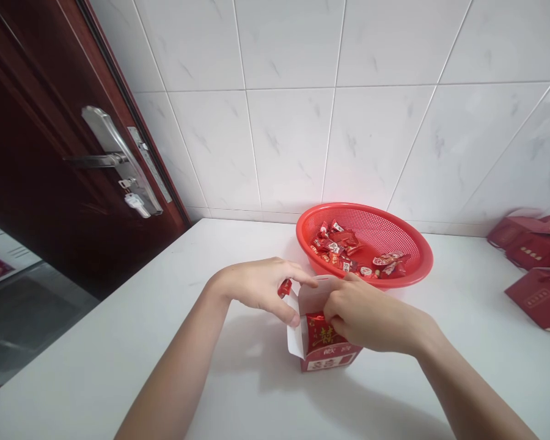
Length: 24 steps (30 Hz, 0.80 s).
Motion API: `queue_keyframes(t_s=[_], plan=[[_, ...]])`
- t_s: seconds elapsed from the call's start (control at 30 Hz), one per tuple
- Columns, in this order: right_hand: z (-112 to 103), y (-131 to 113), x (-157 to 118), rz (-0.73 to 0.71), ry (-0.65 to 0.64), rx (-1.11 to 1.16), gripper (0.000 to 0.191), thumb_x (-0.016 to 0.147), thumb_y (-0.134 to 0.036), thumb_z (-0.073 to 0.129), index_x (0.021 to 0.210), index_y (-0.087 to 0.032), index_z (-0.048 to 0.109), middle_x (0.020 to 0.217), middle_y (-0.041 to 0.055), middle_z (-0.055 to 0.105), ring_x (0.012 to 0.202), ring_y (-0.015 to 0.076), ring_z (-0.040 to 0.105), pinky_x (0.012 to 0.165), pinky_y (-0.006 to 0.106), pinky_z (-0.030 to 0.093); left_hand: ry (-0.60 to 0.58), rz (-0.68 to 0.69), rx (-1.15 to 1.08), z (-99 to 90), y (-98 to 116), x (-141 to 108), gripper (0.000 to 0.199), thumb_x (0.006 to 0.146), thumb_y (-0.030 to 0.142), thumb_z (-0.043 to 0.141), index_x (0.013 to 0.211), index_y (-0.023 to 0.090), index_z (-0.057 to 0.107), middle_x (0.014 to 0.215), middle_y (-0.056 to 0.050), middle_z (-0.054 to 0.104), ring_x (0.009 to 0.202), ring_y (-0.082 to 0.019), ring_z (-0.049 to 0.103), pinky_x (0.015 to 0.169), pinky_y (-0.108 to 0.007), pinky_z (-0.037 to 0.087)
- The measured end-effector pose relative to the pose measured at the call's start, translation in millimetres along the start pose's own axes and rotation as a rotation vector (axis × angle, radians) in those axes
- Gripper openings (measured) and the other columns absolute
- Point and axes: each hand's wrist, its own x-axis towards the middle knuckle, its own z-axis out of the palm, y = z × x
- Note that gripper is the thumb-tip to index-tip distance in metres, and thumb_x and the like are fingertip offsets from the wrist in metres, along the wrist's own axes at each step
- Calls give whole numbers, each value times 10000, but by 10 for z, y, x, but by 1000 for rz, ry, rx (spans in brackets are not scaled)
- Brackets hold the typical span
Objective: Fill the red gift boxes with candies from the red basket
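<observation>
An open red gift box with white inner flaps stands on the white table. Inside it lies a red packet with gold print. My left hand is at the box's left side, its thumb and fingers apart around the raised left flap, and a small red wrapped piece shows beside its fingers. My right hand reaches into the box's right side with its fingers curled down; what they hold, if anything, is hidden.
Behind the box, a red plastic basket holds several red wrapped candies. Several dark red gift boxes stand at the right edge. A tiled wall rises behind; a brown door is at the left.
</observation>
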Motion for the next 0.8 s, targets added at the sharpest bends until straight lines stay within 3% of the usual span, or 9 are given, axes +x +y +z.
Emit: queue_keyframes(t_s=[0.1,0.33,0.57,0.67,0.8], plan=[[34,-28,27,10,-114,-46,319,764,-9,475,505,-185,409,603,33,548,815,211,539,895,371,396,11,-27,22,-1,21,-5,708,742,377,786,1419,328,583,1058,18,650,811,-137,563,685,-231,431],[84,-79,60,9,-168,-138,316,759,-43,516,504,-174,382,605,28,563,761,194,523,908,409,370,-19,-55,28,-1,64,-5,707,746,402,796,1417,342,581,1286,5,648,941,-172,620,704,-230,460],[111,-60,-32,9,-78,-96,363,777,-78,552,513,-184,325,588,7,522,720,176,478,964,427,380,-11,-66,61,4,64,3,671,742,420,796,1376,295,617,1298,-10,654,988,-192,635,744,-241,479],[126,-76,-99,-67,37,-45,390,812,-161,593,517,-195,340,579,3,489,747,196,486,963,438,392,-10,-26,53,3,51,-1,630,745,408,784,1349,300,640,1279,-5,662,970,-192,629,735,-246,474],[101,-123,-208,-143,119,-95,267,759,-8,542,583,-194,467,711,27,568,799,210,541,941,414,422,-25,-18,46,-2,54,-22,570,737,389,786,1288,285,680,1215,-8,682,972,-206,619,738,-260,471]])
